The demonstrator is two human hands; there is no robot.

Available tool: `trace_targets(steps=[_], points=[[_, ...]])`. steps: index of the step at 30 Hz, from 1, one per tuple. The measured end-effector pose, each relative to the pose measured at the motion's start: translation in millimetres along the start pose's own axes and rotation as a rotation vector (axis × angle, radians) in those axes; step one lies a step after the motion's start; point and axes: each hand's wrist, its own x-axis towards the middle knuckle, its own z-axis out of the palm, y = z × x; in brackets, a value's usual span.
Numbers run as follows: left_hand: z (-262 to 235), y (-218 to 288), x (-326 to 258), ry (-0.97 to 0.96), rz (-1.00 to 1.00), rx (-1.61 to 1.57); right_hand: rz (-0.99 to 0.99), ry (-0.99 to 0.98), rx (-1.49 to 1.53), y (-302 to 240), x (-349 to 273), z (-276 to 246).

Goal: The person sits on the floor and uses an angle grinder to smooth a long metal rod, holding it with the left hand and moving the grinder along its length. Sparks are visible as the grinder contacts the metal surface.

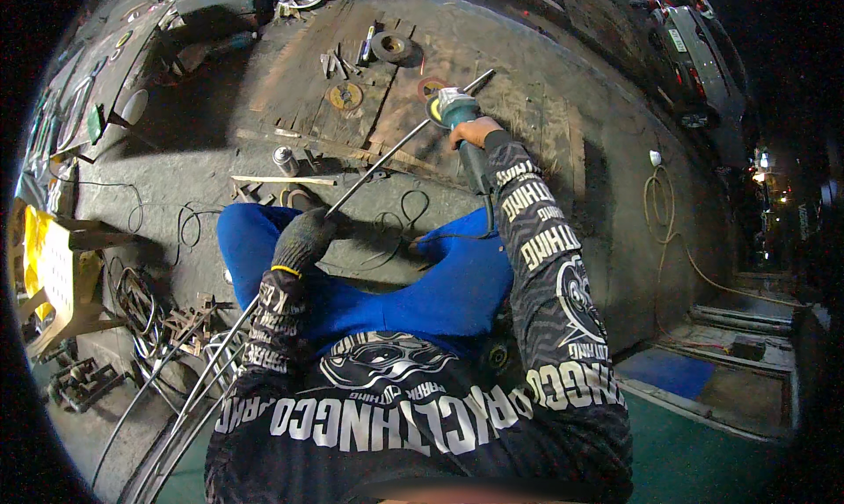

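My left hand (303,238), in a dark knit glove, grips a long thin metal rod (400,144) that runs from the lower left up to the wooden board. My right hand (472,132), bare, holds a green angle grinder (459,110) whose disc end sits against the rod near its far end. Both arms wear black patterned sleeves. My knees in blue trousers (440,284) are below the hands.
Grinding discs (345,95) and small metal tools lie on the worn wooden board (299,73). A spray can (285,160) stands near the board's edge. Cables (400,214) trail over the concrete floor. Metal scraps (185,319) and rods pile at left. A parked car (699,60) sits upper right.
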Motion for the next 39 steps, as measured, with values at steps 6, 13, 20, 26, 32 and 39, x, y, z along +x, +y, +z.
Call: trace_targets(steps=[6,13,20,26,32,39], points=[[-8,10,-24,0.045,0.012,0.024,-0.183,0.01,-0.296,59,10,-38],[-11,20,-14,0.024,-0.137,0.031,-0.046,-0.027,-0.036,158,93,-51],[-14,25,22,0.059,-0.118,0.088,0.043,-0.048,0.07,205,137,-81],[-11,18,14,0.092,-0.117,0.001,0.316,-0.01,0.514,197,137,-88],[-13,23,11,0.107,-0.074,0.015,0.098,0.133,0.699,214,131,-66],[-9,15,8,0.059,-0.059,0.039,0.045,0.04,0.013,175,107,-47]])
